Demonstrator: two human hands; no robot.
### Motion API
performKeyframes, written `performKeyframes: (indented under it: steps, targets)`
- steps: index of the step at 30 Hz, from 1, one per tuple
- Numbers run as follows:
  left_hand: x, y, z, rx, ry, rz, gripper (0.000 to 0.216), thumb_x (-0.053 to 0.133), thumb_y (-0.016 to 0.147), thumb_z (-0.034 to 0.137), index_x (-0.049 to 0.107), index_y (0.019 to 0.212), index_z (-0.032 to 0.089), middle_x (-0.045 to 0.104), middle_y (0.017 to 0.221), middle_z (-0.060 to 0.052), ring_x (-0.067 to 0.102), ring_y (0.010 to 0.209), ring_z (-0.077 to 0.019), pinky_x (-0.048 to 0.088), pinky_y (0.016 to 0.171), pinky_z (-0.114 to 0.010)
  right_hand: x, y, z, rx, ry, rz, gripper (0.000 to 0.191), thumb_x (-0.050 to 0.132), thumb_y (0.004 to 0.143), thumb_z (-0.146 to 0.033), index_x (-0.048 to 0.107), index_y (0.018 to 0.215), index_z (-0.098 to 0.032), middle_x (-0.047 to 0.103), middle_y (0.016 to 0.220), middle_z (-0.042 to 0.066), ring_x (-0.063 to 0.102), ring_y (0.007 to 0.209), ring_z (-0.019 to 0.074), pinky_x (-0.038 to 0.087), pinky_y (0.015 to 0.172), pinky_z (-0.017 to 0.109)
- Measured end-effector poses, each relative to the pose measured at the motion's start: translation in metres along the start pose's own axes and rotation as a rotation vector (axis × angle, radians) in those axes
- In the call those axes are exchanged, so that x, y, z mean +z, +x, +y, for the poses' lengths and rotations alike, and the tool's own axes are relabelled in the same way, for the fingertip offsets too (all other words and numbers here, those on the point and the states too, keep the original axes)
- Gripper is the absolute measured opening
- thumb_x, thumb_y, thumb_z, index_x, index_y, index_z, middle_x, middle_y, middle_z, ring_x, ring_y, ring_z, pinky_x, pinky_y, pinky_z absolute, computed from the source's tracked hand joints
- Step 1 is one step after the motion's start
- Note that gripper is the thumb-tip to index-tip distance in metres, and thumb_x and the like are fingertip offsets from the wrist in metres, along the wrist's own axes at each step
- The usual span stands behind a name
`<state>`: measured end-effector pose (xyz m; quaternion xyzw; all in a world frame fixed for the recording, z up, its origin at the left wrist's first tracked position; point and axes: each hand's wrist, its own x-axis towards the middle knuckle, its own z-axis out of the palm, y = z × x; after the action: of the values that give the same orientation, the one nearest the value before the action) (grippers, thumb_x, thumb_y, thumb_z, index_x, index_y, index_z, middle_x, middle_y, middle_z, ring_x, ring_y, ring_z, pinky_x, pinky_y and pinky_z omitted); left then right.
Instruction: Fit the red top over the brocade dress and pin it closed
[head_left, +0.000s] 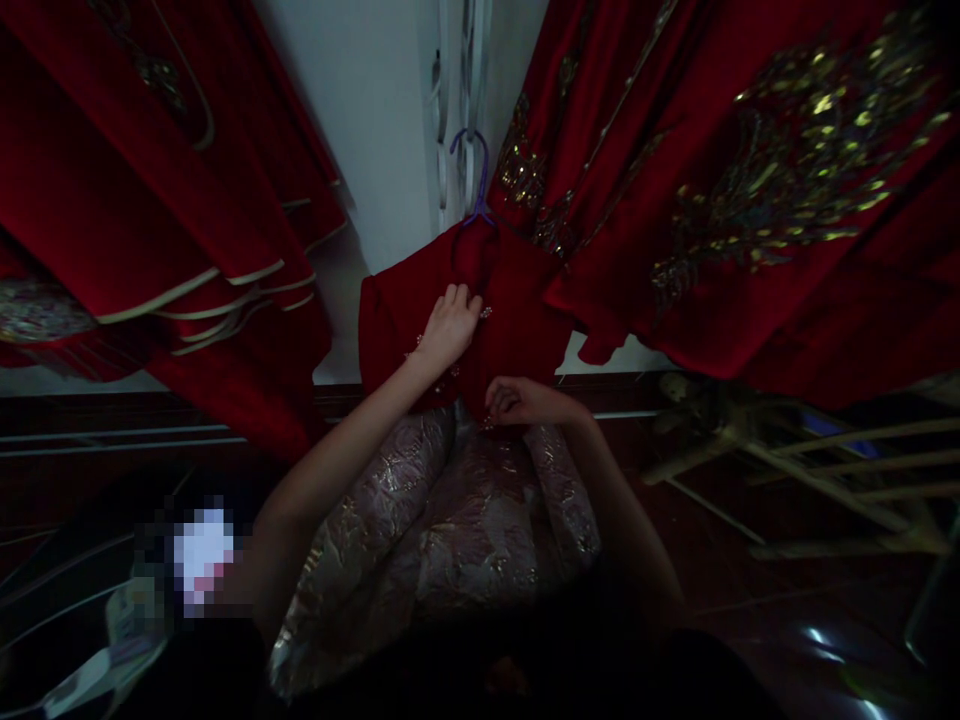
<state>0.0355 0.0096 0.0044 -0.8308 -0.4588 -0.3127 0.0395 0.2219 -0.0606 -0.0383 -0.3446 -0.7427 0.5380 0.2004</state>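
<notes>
A short red jacket [525,290] with small beaded ornaments hangs on a purple hanger [480,190] in front of me. My left hand [452,325] lies on its front, fingers curled over the front edge close to a beaded ornament. Lower down, my right hand [529,402] is closed at the jacket's bottom front edge, near another ornament; its fingertips seem to pinch the cloth, though the dim light hides the detail. Beneath the jacket spreads a shiny patterned brocade garment [476,510].
Red garments with pale trim [187,230] hang on the left. More red garments with gold sequins [795,180] hang on the right. A wooden rack-like frame [810,470] stands at lower right. White metal bars [442,100] run above the hanger. A blurred-out patch [202,550] covers something at lower left.
</notes>
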Motion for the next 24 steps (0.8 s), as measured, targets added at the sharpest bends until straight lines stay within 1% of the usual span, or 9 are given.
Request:
performKeyframes:
  steps: [3,6,10,13,15,17,19,22,24]
  targets:
    - [-0.006,0.001,-0.006,0.073,0.051,-0.066,0.029,0.038,0.095,0.027,0.059,0.105,0.009,0.052,0.114,-0.022,0.044,0.116,-0.0361,0.037,0.096,-0.052,-0.004,-0.005,-0.002,0.009,-0.012,-0.016,0.026,0.074,0.068,-0.026,0.058,0.088,-0.018,0.066,0.079,-0.001,0.061,0.07,0.0098,0.049,0.065,0.023]
    - [-0.011,0.002,-0.01,0.128,0.089,-0.09,0.03,0.04,0.095,0.03,0.06,0.106,0.01,0.053,0.114,-0.019,0.044,0.115,-0.0338,0.036,0.097,-0.051,-0.009,-0.009,-0.001,0.034,-0.023,-0.039,0.025,0.073,0.068,-0.024,0.058,0.087,-0.018,0.066,0.079,-0.001,0.061,0.069,0.0097,0.048,0.064,0.023]
    - [-0.014,0.008,-0.012,0.238,0.11,-0.068,0.025,0.045,0.092,0.029,0.061,0.101,0.013,0.056,0.111,-0.016,0.046,0.113,-0.0308,0.035,0.1,-0.051,-0.012,-0.01,0.004,0.056,-0.024,-0.062,0.024,0.072,0.069,-0.023,0.057,0.088,-0.018,0.067,0.08,-0.001,0.062,0.071,0.0104,0.049,0.066,0.024]
    - [-0.014,0.014,-0.015,0.359,0.133,-0.036,0.022,0.045,0.09,0.028,0.06,0.098,0.014,0.06,0.102,-0.012,0.05,0.106,-0.0276,0.031,0.105,-0.054,-0.012,-0.009,0.005,0.063,-0.019,-0.062,0.027,0.072,0.072,-0.029,0.057,0.092,-0.018,0.069,0.084,0.001,0.064,0.077,0.0125,0.05,0.071,0.027]
    - [-0.012,0.017,-0.02,0.425,0.148,-0.012,0.021,0.045,0.09,0.026,0.061,0.097,0.015,0.061,0.094,-0.009,0.052,0.101,-0.0246,0.028,0.11,-0.054,-0.011,-0.009,-0.001,0.042,-0.021,-0.037,0.028,0.07,0.075,-0.033,0.057,0.095,-0.018,0.07,0.087,0.003,0.065,0.081,0.0141,0.051,0.076,0.03]
    - [-0.01,0.018,-0.025,0.466,0.142,0.012,0.02,0.043,0.09,0.025,0.061,0.096,0.017,0.062,0.091,-0.007,0.053,0.098,-0.0216,0.026,0.113,-0.053,-0.011,-0.01,-0.014,-0.02,-0.019,0.028,0.028,0.069,0.077,-0.037,0.058,0.095,-0.018,0.069,0.09,0.004,0.065,0.086,0.0154,0.051,0.082,0.033]
    - [-0.008,0.017,-0.03,0.489,0.133,0.03,0.022,0.04,0.092,0.023,0.061,0.095,0.018,0.063,0.089,-0.005,0.053,0.095,-0.0189,0.026,0.115,-0.05,-0.011,-0.01,-0.031,-0.109,-0.004,0.145,0.027,0.069,0.078,-0.039,0.06,0.095,-0.02,0.068,0.097,0.004,0.064,0.093,0.0165,0.05,0.09,0.036]
    - [-0.009,0.016,-0.031,0.495,0.182,0.02,0.027,0.035,0.095,0.025,0.06,0.095,0.017,0.064,0.087,-0.006,0.057,0.092,-0.0174,0.031,0.112,-0.047,-0.016,0.004,-0.053,-0.26,0.053,0.419,0.028,0.07,0.077,-0.041,0.061,0.097,-0.023,0.065,0.109,0.004,0.06,0.106,0.0181,0.044,0.104,0.04]
    - [-0.012,0.017,-0.027,0.417,0.247,-0.01,0.033,0.03,0.097,0.027,0.059,0.101,0.013,0.066,0.084,-0.009,0.061,0.086,-0.0182,0.041,0.101,-0.043,-0.021,0.026,-0.061,-0.332,0.113,0.586,0.033,0.068,0.079,-0.044,0.06,0.105,-0.025,0.064,0.114,0.005,0.058,0.113,0.0192,0.041,0.109,0.042]
